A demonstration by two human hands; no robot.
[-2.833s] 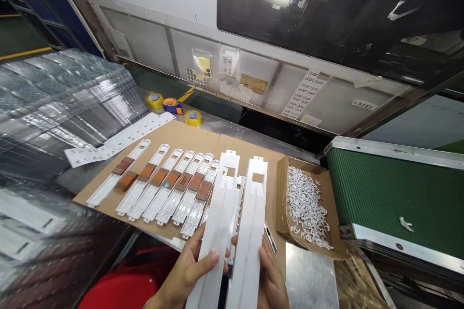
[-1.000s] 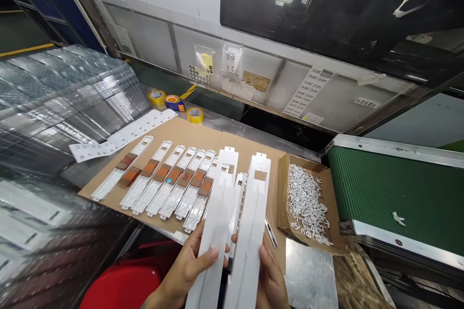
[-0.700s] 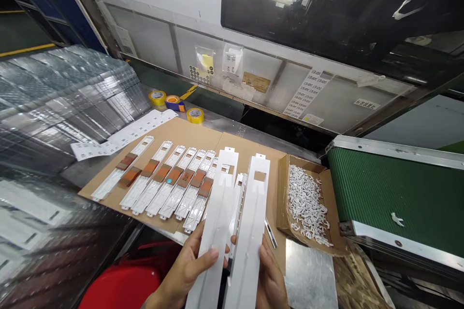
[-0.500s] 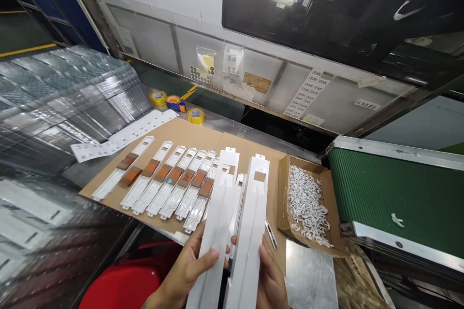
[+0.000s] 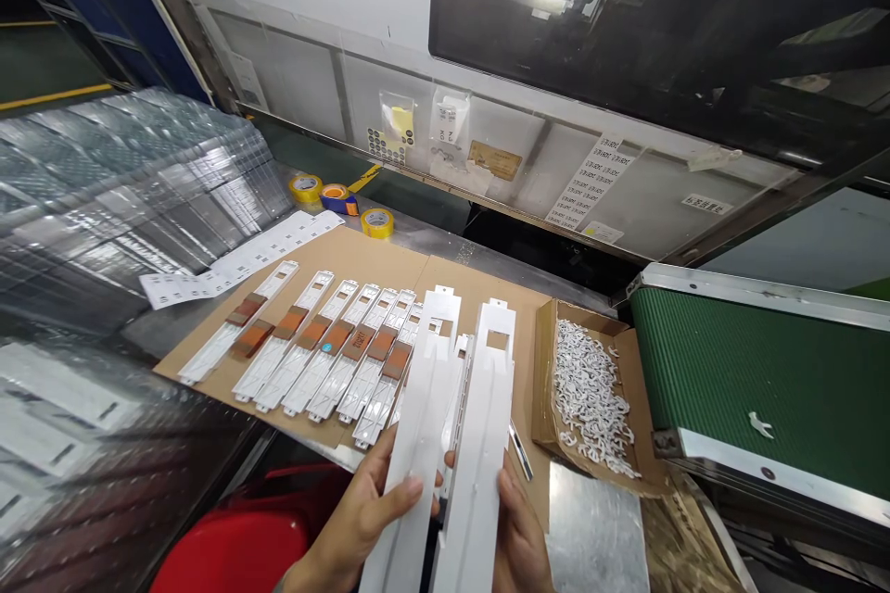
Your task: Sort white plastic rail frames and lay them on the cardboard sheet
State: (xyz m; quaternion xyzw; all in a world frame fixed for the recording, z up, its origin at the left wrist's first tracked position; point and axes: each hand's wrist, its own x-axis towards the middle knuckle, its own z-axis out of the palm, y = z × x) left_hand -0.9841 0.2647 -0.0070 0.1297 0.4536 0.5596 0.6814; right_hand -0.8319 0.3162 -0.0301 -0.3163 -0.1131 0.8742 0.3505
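My left hand (image 5: 351,523) grips a long white plastic strip (image 5: 421,426), thumb on top. Beside it, my right hand (image 5: 518,542) holds a second long white plastic strip (image 5: 483,445). Both strips point away from me over a cardboard sheet (image 5: 362,259). Between them a third narrow white piece (image 5: 455,389) shows. On the cardboard lies a row of several white strips with brown patches (image 5: 326,352).
A cardboard box of small white clips (image 5: 591,389) sits to the right. A green conveyor belt (image 5: 751,371) carries one small white part (image 5: 760,426). Three tape rolls (image 5: 340,202) lie at the back. Clear plastic trays (image 5: 118,195) are stacked left; a red bin (image 5: 222,556) is below.
Both hands keep the same grip on the two strips. The small white part on the conveyor has drifted slightly left. The view has shifted a little.
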